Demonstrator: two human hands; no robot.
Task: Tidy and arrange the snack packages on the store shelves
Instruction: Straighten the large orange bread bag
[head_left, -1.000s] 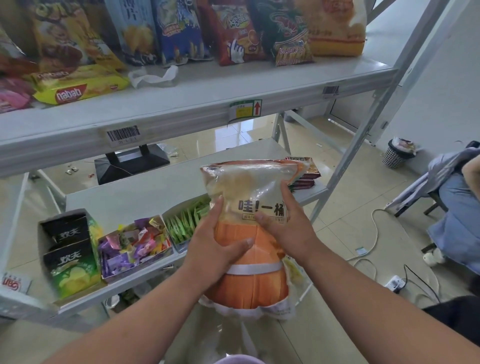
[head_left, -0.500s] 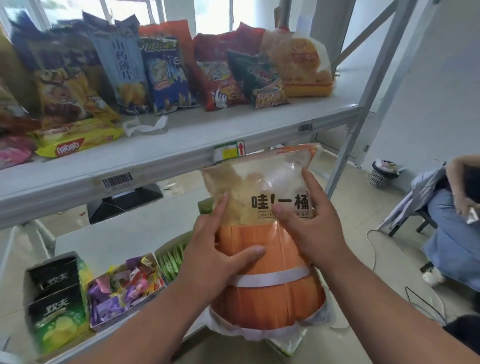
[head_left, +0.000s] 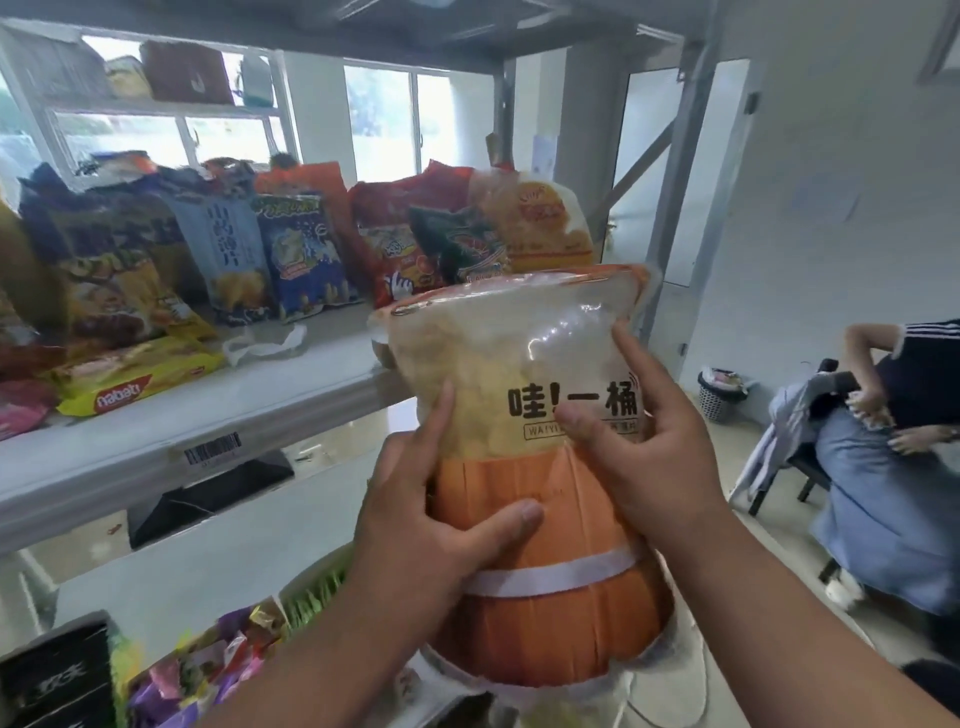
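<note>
the big snack bag (head_left: 524, 467), clear on top and orange like a barrel below, is held upright in the air in front of the middle shelf (head_left: 208, 415), near its right end. it is higher than half a second ago: then its top edge was just under the shelf's front lip, now it reaches above the shelf board and covers part of the packs that stand there. the left hand (head_left: 431, 525) grips the bag's left side, thumb across the orange front and fingers curled behind it. the right hand (head_left: 644, 447) clamps the right side, thumb pressed on the printed label and index finger stretched up along the clear part. both grips look the same as before.

behind the bag, on the middle shelf, stands a row of snack packs (head_left: 291, 254), and a yellow nabati pack (head_left: 135, 374) lies flat at the left. a crumpled white wrapper (head_left: 265, 343) lies near it. on the lower shelf, near left, sits a box of mixed candies (head_left: 208, 670). at the far right a person sits on a chair (head_left: 893, 441), beside a small bin (head_left: 719, 392).
</note>
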